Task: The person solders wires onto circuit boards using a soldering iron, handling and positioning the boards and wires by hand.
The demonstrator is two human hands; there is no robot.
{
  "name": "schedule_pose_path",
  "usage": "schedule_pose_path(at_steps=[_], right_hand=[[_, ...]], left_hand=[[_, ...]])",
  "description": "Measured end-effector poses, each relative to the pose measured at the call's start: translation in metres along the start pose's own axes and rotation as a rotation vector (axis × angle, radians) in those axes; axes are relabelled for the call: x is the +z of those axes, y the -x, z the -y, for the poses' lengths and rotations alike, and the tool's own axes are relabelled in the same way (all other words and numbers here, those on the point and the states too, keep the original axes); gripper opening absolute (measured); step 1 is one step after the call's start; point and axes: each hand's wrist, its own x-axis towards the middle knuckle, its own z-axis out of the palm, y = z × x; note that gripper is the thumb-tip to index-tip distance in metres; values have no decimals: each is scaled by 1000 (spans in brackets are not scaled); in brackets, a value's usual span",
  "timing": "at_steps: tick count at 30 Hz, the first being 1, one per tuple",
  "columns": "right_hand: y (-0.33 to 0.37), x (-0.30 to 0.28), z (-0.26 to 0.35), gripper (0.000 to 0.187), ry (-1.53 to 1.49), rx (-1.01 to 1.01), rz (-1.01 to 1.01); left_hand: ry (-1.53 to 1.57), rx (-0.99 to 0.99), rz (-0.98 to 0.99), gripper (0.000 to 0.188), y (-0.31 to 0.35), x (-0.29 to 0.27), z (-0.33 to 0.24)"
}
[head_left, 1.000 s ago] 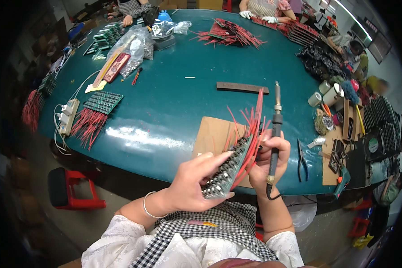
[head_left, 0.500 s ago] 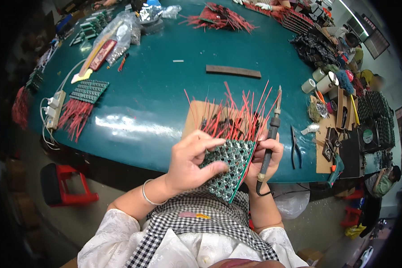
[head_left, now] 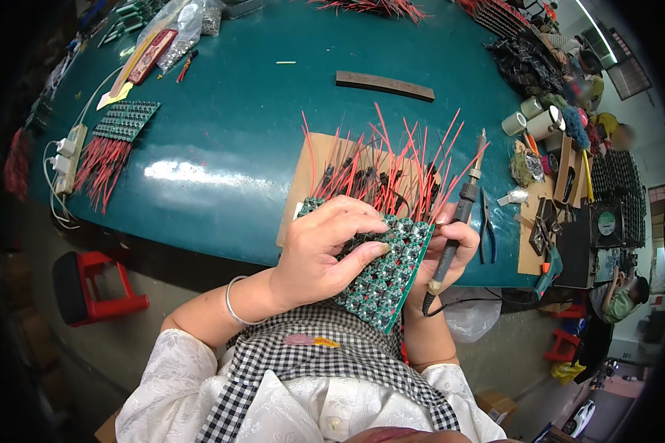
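Observation:
A green circuit board panel (head_left: 391,277), packed with small round parts, is tilted in front of my apron, with red and black wires (head_left: 377,173) fanning out from its far edge. My left hand (head_left: 321,247) lies over the left part of the panel. Its thumb and index finger are bent toward the parts, their tips apart, with nothing visible between them. My right hand (head_left: 454,247) grips a soldering iron (head_left: 458,214), whose tip points up and away. That hand also supports the panel's right edge; some of its fingers are hidden behind the panel.
A brown cardboard sheet (head_left: 295,184) lies under the wires. Beyond is a dark bar (head_left: 384,85). Pliers (head_left: 488,229) and a green-handled tool (head_left: 548,272) lie right. Another wired panel (head_left: 129,119) and a power strip (head_left: 70,159) are left. A red stool (head_left: 100,288) stands below.
My left thumb and index fingertips have come closer together over the panel. The soldering iron leans further right. The table scene has shifted up and slightly left in the view.

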Motion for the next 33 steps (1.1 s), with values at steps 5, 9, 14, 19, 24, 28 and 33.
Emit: schedule_pose_path(at_steps=[5,9,14,19,24,28,33], right_hand=[[6,-5,0,28,-25,47,-14],[10,-12,-6,31,-20,48,-26],[7,-10,-5,40,32,-12,-7],[6,-11,-4,41,-24,40,-45],[5,-15,-6,52,32,1,36],[12,-25,-23,48,94,-13,44],[14,-31,-37,38,100,33,56]], left_hand=[[-21,-17,13,28,3,3,0],[-15,-109,45,29,3,4,-6],[-26,-67,38,29,3,7,-2],[-63,-98,68,25,0,8,-2],[96,-264,83,23,-3,8,-7],[94,-253,106,19,-2,15,6],[-106,-184,121,17,-1,28,17]])
